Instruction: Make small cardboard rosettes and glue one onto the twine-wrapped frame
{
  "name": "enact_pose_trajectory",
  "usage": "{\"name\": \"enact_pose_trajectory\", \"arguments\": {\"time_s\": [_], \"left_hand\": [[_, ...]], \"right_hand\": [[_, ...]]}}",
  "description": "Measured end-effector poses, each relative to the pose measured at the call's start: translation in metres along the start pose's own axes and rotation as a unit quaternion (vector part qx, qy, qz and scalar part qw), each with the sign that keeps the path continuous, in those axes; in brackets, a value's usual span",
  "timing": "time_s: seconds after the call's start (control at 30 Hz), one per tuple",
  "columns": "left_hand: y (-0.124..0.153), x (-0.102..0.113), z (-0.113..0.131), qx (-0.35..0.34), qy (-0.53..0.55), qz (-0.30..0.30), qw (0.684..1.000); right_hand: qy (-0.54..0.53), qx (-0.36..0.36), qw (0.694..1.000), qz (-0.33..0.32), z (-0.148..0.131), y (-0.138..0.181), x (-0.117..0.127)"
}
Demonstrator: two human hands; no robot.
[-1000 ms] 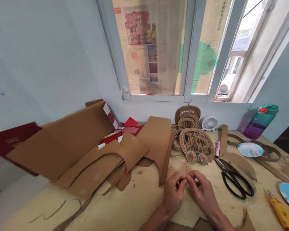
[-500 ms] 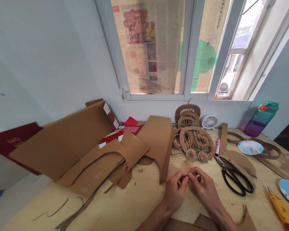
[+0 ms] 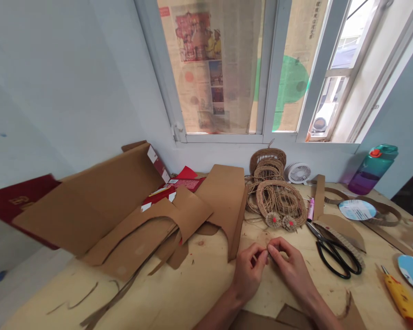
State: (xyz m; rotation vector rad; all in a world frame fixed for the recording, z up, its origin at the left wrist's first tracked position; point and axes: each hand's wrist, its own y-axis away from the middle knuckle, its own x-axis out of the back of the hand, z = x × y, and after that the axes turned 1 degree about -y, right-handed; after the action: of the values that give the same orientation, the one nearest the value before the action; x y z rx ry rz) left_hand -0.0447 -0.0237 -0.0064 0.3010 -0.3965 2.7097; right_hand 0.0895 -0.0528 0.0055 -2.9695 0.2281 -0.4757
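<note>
My left hand [image 3: 249, 270] and my right hand [image 3: 288, 264] meet fingertip to fingertip above the wooden table, both pinched closed. What sits between the fingertips is too small and too covered to name. Just beyond them lie two pleated cardboard rosettes [image 3: 273, 220] with red centres, against a heap of twine-wrapped rings [image 3: 281, 199]. Black-handled scissors [image 3: 337, 255] rest to the right of my right hand, partly beside a curved cardboard piece with a corrugated edge [image 3: 344, 234]. Under my forearms, cut cardboard scraps [image 3: 261, 321] lie at the near edge.
Large cut cardboard sheets [image 3: 223, 195] and an opened box [image 3: 99, 197] fill the left side. A pink marker [image 3: 310, 210], small white fan [image 3: 299, 173] and teal-purple bottle [image 3: 373, 169] stand or lie at the back right. A yellow glue gun [image 3: 404, 295] is near right.
Both hands have shifted very slightly left, and the fingers of the right hand have closed in more around the pinch. Everything on the table stays where it was.
</note>
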Motion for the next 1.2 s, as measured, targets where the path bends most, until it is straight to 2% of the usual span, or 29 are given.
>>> {"name": "enact_pose_trajectory", "arguments": {"time_s": [0.2,0.53,0.67,0.93,1.2], "left_hand": [[0.0,0.0,-0.002,0.008,0.026,-0.002,1.0],[0.002,-0.004,-0.007,0.0,0.006,0.0,1.0],[0.001,-0.002,-0.004,0.006,0.021,0.006,1.0],[0.002,0.0,0.001,0.006,0.036,-0.01,0.999],[0.002,-0.002,0.003,-0.008,0.032,0.034,0.999]], "right_hand": [[-0.005,0.0,1.0,-0.009,-0.001,-0.001,0.0],[0.014,0.0,1.0,0.003,0.002,-0.002,0.0],[-0.021,0.0,1.0,0.001,0.003,-0.003,0.001],[-0.089,-0.021,0.995,0.038,0.013,-0.006,0.004],[-0.057,0.001,0.998,0.022,0.002,-0.002,-0.003]]}}
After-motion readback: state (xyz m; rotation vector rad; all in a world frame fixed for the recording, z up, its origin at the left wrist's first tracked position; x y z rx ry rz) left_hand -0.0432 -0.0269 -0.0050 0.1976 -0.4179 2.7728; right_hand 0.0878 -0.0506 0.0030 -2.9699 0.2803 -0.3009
